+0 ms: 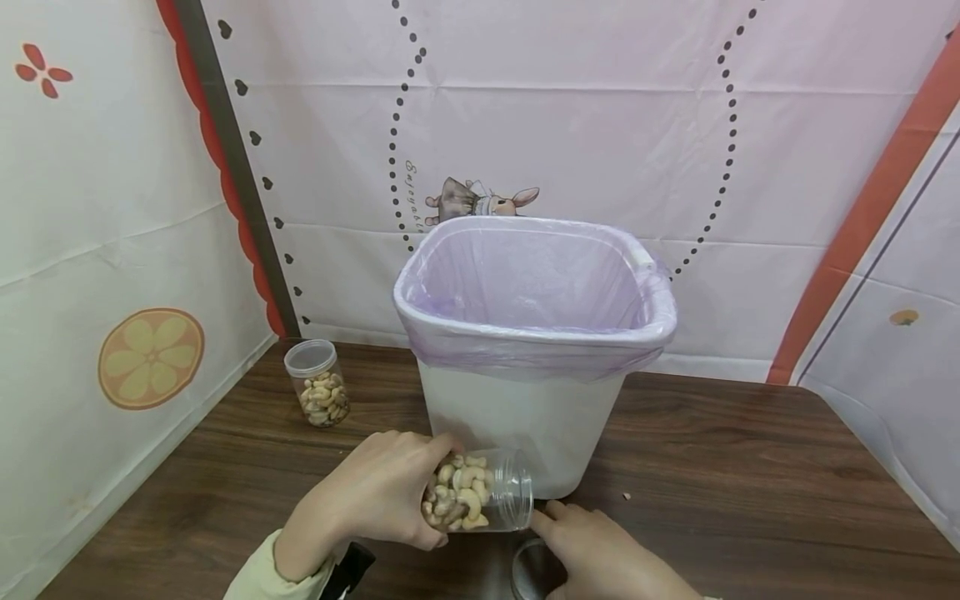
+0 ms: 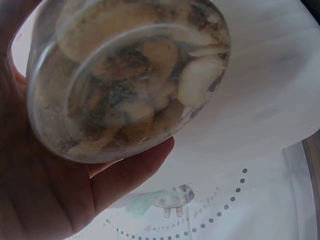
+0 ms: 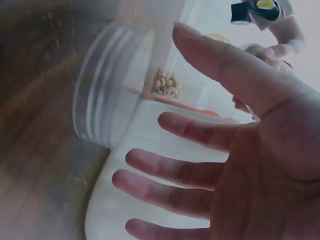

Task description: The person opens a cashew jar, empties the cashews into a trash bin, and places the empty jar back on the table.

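Just in front of a white bin [image 1: 517,408] lined with a purple bag [image 1: 480,348], a person's left hand [image 1: 386,487] holds a clear jar of cashews [image 1: 474,500] on its side, fingers curled around it, its threaded mouth facing right. The right hand [image 1: 600,550], fingers straight and spread, is near that mouth, also before the bin; whether it touches the jar is unclear. A round clear lid [image 1: 517,575] sits partly hidden beside it. Left of the bin, a second jar [image 1: 321,393] stands upright on the bench [image 1: 750,467].
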A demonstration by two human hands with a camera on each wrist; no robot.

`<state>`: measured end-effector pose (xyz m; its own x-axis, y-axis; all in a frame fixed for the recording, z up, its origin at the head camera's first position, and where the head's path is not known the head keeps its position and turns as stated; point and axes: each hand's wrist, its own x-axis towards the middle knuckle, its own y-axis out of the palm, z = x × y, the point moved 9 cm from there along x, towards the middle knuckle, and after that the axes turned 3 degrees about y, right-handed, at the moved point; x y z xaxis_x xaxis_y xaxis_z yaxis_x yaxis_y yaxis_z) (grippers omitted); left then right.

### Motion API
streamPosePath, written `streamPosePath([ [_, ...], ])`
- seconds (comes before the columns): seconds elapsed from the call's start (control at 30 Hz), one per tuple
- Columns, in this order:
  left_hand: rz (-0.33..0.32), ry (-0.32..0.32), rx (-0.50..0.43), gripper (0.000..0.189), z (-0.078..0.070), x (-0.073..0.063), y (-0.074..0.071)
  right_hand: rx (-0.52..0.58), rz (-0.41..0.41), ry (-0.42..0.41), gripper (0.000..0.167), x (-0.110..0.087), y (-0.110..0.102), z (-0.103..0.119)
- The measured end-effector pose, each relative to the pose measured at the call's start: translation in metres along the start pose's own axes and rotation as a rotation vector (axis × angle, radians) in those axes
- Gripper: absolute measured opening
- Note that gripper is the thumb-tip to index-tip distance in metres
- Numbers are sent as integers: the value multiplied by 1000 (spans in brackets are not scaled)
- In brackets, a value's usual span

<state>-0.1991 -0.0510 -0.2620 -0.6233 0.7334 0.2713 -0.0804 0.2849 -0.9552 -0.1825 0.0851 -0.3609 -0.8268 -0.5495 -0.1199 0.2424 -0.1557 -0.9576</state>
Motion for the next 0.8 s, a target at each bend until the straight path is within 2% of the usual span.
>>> streamPosePath([
  [0.2, 9, -17, -11, 62, 2, -1, -2, 28, -93, -54, 65, -8, -22, 3],
  [0.43, -2, -32, -43, 62, 6, -3, -10, 131, -169, -107, 56, -17, -48, -4],
  [0.57, -7, -62, -58, 62, 11, -5, -14, 137, -253, -139, 55, -24, -67, -10],
  [0.8, -42, -86, -52, 65, 16, -9, -24, 227, -373, -126, 53, -38, -97, -31],
])
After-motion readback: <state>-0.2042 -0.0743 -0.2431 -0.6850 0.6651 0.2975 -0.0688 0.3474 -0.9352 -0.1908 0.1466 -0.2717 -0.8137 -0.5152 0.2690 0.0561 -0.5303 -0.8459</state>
